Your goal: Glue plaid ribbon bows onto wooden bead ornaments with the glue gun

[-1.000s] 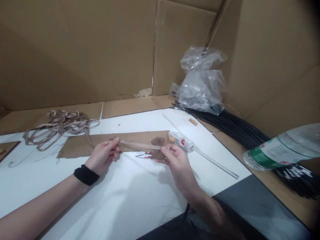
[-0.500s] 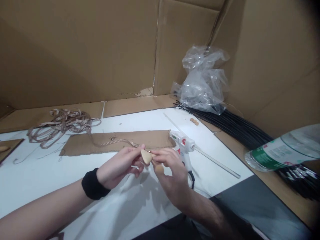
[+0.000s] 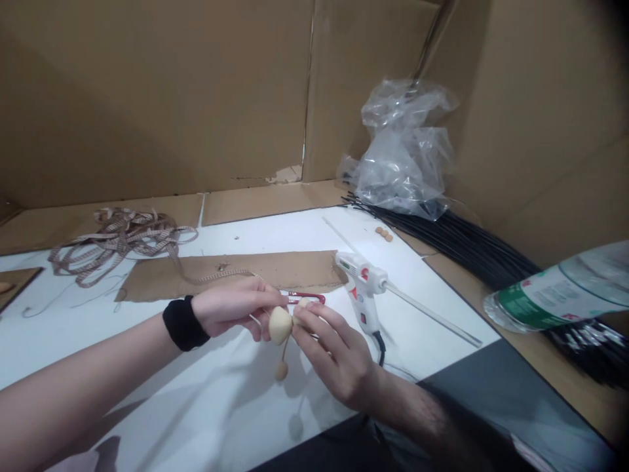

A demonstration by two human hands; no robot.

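My left hand [image 3: 230,307] and my right hand [image 3: 334,351] meet above the white table [image 3: 206,393], both pinched on a pale wooden heart-shaped piece [image 3: 280,324]. A small wooden bead [image 3: 281,371] hangs on a thin cord below it. A checked ribbon [image 3: 216,276] runs from my left hand back across a brown cardboard strip [image 3: 162,278] to a loose ribbon pile [image 3: 118,239]. A black band sits on my left wrist [image 3: 183,322].
A white glue gun [image 3: 363,282] with a glue stick lies right of my hands, red-handled snips [image 3: 307,298] just behind them. Black rods [image 3: 472,249], a clear plastic bag [image 3: 403,157], small wooden discs [image 3: 384,233] and a plastic bottle [image 3: 555,288] lie right. Cardboard walls surround the table.
My hands had the ribbon stretched between them over the cardboard strip; they came together toward me, and now both hold the wooden heart with a bead dangling below.
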